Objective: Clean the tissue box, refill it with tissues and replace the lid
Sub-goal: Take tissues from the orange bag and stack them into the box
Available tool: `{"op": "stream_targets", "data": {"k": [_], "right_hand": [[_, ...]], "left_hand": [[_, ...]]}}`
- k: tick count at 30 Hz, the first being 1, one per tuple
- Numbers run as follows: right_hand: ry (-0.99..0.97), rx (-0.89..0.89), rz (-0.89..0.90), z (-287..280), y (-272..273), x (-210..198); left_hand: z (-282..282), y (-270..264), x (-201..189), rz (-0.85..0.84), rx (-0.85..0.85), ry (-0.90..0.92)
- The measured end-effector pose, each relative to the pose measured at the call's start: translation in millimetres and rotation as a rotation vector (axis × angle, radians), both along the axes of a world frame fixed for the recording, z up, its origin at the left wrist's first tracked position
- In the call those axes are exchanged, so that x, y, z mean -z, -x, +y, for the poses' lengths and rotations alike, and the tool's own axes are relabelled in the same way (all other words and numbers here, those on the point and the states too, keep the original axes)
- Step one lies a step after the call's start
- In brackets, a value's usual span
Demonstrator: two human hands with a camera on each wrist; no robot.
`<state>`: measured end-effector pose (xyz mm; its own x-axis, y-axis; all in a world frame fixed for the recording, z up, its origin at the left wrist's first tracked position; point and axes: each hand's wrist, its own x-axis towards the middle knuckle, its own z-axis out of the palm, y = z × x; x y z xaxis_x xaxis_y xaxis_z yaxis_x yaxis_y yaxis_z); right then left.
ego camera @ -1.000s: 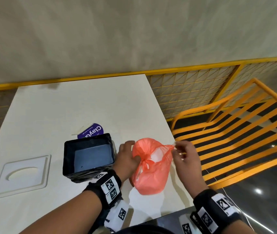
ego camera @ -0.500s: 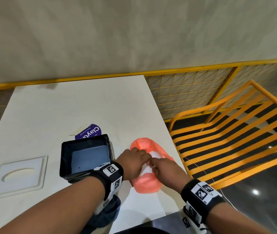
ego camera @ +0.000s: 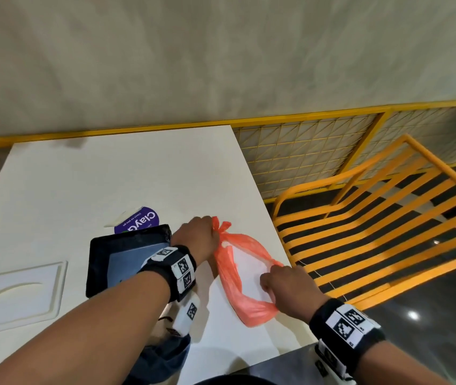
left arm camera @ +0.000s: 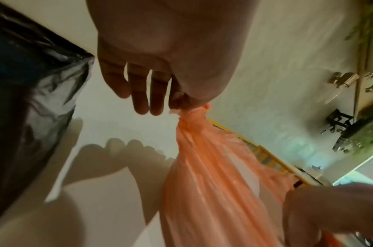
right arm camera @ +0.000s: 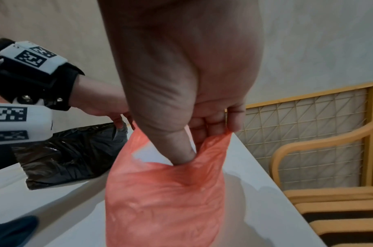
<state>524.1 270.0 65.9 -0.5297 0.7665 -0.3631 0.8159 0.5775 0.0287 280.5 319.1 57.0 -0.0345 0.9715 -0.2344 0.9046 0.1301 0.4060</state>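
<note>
An orange plastic bag [ego camera: 232, 276] lies near the table's right edge, its mouth stretched wide between my hands. My left hand [ego camera: 199, 237] pinches the knotted far handle of the bag [left arm camera: 191, 115]. At the near side my right hand [ego camera: 282, 284] pinches the bag's rim [right arm camera: 208, 147]. White tissues [ego camera: 249, 270] show inside the opening. The black tissue box [ego camera: 126, 254], open on top, stands just left of my left wrist. Its white lid [ego camera: 18, 293] with a curved slot lies flat at the left.
A purple round sticker or packet [ego camera: 138, 222] lies behind the box on the white table [ego camera: 110, 176]. An orange slatted chair [ego camera: 373, 226] stands right of the table edge. A dark blue cloth [ego camera: 163, 359] hangs at the table's near edge.
My hands were together at the bag's mouth half a second ago. They have pulled apart, left hand away and right hand toward me, stretching the bag open.
</note>
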Motion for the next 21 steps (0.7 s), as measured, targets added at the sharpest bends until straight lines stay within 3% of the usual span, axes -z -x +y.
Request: {"op": "stream_targets", "data": {"k": [3, 5, 7, 10, 12, 15, 21], "right_hand": [[-0.017, 0.063, 0.025, 3.7, 7.0, -1.6], [0.014, 0.183, 0.149, 6.6, 15.7, -1.7], [0.078, 0.320, 0.294, 9.5, 22.5, 0.8], [0.143, 0.407, 0.337, 10.0, 26.8, 8.8], [0.195, 0.389, 0.264, 7.1, 25.3, 16.5], [0.165, 0.309, 0.181, 1.9, 21.2, 23.1], [0.115, 0.199, 0.228, -0.6, 17.3, 16.9]], "left_hand": [[-4.7, -8.7, -2.5, 0.010, 0.127, -0.181], [-10.8, -19.2, -7.9, -0.003, 0.350, -0.400], [-18.8, -31.7, -11.9, 0.017, 0.629, -0.494], [-29.4, -46.9, -9.9, 0.197, 0.929, -0.203], [-31.4, -47.1, -2.1, 0.298, 0.877, -0.016], [-23.9, -42.9, 1.6, 0.324, 0.682, 0.020], [-14.5, -49.8, 10.6, 0.131, 0.413, 0.137]]}}
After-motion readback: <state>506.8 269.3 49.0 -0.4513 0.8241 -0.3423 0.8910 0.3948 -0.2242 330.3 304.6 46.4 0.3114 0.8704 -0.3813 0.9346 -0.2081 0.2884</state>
